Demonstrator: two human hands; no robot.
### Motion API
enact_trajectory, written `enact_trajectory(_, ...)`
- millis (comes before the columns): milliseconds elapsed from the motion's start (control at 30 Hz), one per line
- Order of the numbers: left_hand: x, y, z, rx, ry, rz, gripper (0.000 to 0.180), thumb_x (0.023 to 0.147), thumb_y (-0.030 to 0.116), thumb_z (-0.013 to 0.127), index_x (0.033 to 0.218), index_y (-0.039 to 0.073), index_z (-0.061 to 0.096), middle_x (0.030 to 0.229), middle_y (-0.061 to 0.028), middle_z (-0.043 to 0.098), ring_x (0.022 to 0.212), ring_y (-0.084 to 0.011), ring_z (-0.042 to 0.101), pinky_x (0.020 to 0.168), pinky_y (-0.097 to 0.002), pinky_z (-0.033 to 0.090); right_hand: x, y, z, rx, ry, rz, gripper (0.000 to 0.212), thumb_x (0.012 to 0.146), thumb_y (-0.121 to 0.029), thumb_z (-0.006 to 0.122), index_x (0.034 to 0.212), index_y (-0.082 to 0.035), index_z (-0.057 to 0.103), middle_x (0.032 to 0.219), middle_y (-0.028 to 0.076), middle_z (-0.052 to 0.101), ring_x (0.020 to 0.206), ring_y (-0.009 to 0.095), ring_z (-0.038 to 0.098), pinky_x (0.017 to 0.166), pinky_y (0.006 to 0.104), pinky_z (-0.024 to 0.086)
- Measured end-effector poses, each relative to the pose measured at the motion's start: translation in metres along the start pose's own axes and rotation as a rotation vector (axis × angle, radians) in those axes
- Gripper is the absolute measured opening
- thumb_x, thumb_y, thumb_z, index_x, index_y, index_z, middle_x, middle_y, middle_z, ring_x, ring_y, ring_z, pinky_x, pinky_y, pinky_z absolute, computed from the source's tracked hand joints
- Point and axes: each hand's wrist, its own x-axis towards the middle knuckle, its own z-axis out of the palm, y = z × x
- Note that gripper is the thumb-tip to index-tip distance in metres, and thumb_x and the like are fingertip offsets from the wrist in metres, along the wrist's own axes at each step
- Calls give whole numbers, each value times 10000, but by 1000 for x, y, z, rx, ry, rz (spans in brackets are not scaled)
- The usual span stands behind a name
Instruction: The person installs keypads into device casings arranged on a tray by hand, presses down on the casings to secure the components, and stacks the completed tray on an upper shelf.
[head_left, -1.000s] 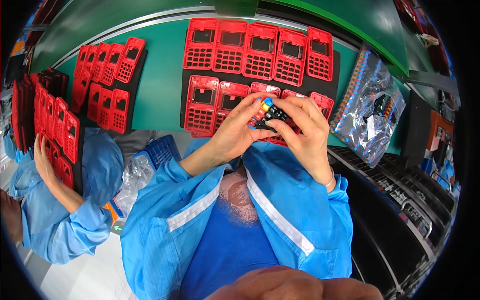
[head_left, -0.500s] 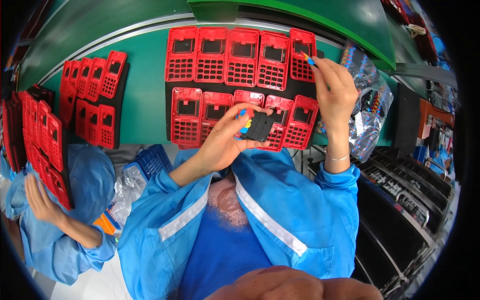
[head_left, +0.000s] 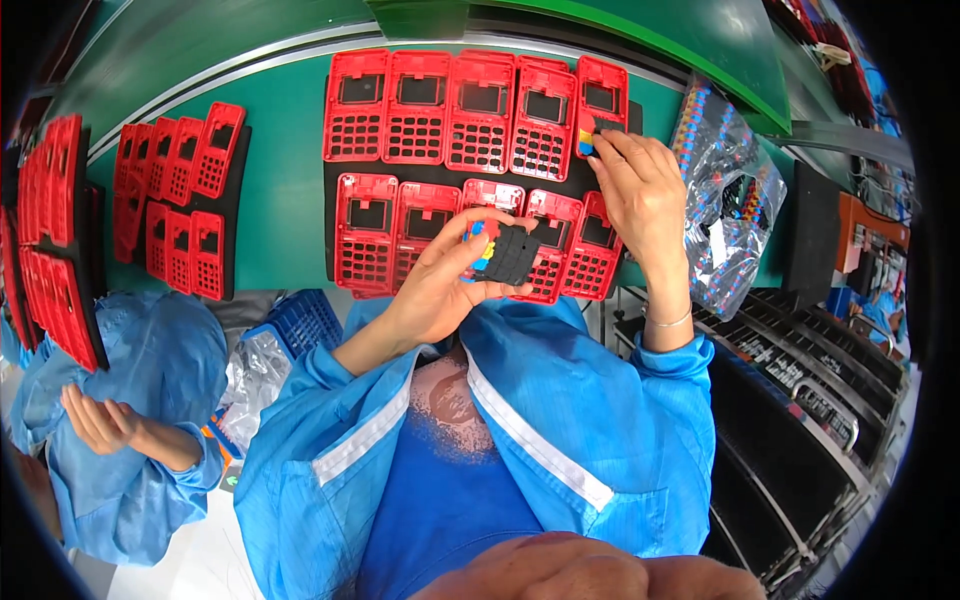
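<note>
While my left hand (head_left: 440,285) curled around black keypads (head_left: 512,256) at centre frame, my right hand (head_left: 640,190) pinched one coloured-edged keypad (head_left: 586,140) over the upper-right red housing (head_left: 602,72), seemingly unseated; neighbouring housings (head_left: 416,110) leftward showed bare key openings.

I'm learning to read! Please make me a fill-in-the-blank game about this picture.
The keypad housings are coloured ____.
In the middle, they form ____ rows.
The left hand holds a mostly ____ keypad stack.
The right hand touches a keypad at the far row's ____ end.

Missing words: red; two; black; right.
</note>
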Motion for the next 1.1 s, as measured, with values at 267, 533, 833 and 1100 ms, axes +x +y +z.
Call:
enact_trajectory(267,3,0,1,-14,25,5,332,1124,218,453,1411,53,480,1511,-203,506,1287,-288,609,1004,-522,586,-8,11,10,72,-10,125,236,902,-107,735,1115,-5,738,1168,133,718,1065,311,686,984,448,521)
enact_trajectory(533,3,3,8,-81,87,45,344,1089,121,481,1427,56,469,1475,-201,526,1282,-315,617,1052,-594,554,-4,0,-5,90,-58,82,249,924,-99,721,1161,-23,739,1205,140,720,1097,344,670,1004,432,510)
enact_trajectory(833,2,-6,4,-2,175,112,328,1097,129,492,1414,50,474,1369,-189,606,1277,-357,632,1072,-641,524,0,-59,-15,947,-289,381,335,783,-23,848,1111,-1,779,981,112,725,875,203,704,773,315,558)
enact_trajectory(1100,-5,0,-3,14,105,119,312,1096,112,475,1399,36,465,1472,-196,520,1312,-404,599,1071,-607,538,23,-23,3,712,-150,459,239,849,-47,811,1079,1,774,913,87,696,758,171,681,673,299,543)
